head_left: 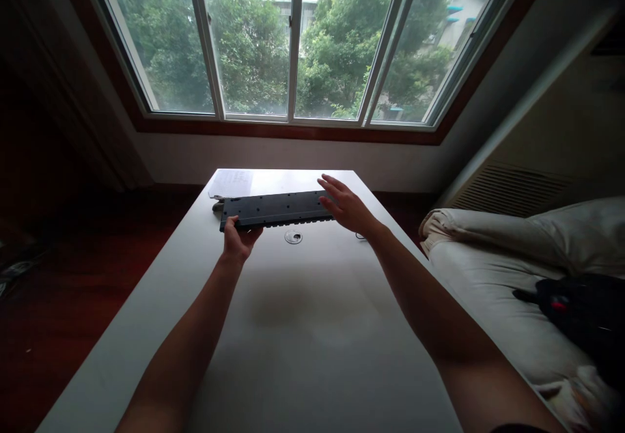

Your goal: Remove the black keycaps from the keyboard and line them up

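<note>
A black keyboard (280, 209) is raised over the white table, its screw-dotted underside turned toward me and the keycaps showing along its lower edge. My left hand (238, 241) is closed on its left end, thumb on the underside and fingers beneath. At the right end, my right hand (347, 206) has its fingers stretched out and spread. It overlaps the keyboard's end in view; whether it touches I cannot tell. Behind the left end, a small dark object (216, 207) is partly hidden.
The white table (293, 355) has a round cable grommet (293, 237) and a sheet of paper (234, 181) near its far edge. A bit of dark cable (360, 236) shows by my right wrist. A cushioned seat (488, 290) with a black bag-like item (586, 316) stands right.
</note>
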The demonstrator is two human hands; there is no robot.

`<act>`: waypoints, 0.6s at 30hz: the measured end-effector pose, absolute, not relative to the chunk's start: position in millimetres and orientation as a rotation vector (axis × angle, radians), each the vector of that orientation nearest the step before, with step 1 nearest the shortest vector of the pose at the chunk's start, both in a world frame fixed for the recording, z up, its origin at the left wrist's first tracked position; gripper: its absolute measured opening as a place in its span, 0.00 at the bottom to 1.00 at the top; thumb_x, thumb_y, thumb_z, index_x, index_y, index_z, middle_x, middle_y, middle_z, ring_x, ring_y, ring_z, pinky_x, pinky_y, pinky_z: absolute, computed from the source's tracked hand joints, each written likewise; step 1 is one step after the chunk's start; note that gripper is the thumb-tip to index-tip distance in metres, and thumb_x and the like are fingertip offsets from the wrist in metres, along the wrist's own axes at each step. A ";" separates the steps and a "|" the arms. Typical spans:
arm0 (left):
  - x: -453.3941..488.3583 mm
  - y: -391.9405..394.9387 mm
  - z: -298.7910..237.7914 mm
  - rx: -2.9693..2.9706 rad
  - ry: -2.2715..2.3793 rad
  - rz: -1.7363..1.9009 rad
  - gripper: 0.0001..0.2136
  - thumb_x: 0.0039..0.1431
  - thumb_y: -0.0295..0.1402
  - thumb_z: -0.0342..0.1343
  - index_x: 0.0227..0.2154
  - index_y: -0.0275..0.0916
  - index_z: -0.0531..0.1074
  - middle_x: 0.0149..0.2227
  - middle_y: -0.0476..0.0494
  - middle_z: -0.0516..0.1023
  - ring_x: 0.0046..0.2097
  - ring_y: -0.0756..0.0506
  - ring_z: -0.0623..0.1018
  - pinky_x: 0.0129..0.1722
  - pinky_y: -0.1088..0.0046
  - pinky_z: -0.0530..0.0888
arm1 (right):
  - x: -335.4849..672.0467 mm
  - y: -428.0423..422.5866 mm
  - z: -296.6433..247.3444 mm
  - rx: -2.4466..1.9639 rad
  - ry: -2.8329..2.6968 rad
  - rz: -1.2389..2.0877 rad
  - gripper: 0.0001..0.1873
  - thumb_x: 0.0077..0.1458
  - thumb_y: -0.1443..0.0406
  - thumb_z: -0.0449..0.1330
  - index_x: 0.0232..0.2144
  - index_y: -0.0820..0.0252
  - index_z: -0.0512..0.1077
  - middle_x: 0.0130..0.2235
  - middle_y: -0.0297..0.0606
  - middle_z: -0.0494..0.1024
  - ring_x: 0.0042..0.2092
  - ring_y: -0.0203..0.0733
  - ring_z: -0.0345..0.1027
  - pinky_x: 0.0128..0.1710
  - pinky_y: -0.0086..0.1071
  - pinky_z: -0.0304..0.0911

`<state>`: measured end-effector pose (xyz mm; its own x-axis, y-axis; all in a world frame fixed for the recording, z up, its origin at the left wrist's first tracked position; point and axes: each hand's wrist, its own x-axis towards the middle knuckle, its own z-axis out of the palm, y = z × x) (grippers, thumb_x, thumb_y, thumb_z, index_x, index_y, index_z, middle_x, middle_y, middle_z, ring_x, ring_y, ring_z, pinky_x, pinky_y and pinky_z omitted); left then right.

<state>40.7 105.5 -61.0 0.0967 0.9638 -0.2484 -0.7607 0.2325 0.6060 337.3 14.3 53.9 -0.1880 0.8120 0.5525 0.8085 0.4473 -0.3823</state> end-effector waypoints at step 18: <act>41.6 86.9 -34.1 0.397 0.644 1.346 0.14 0.58 0.39 0.52 0.43 0.40 0.73 0.39 0.40 0.77 0.39 0.40 0.78 0.33 0.65 0.78 | 271.4 38.7 49.1 -1.360 -2.286 -0.290 0.52 0.60 0.35 0.44 0.73 0.54 0.29 0.74 0.37 0.28 0.73 0.54 0.18 0.71 0.55 0.23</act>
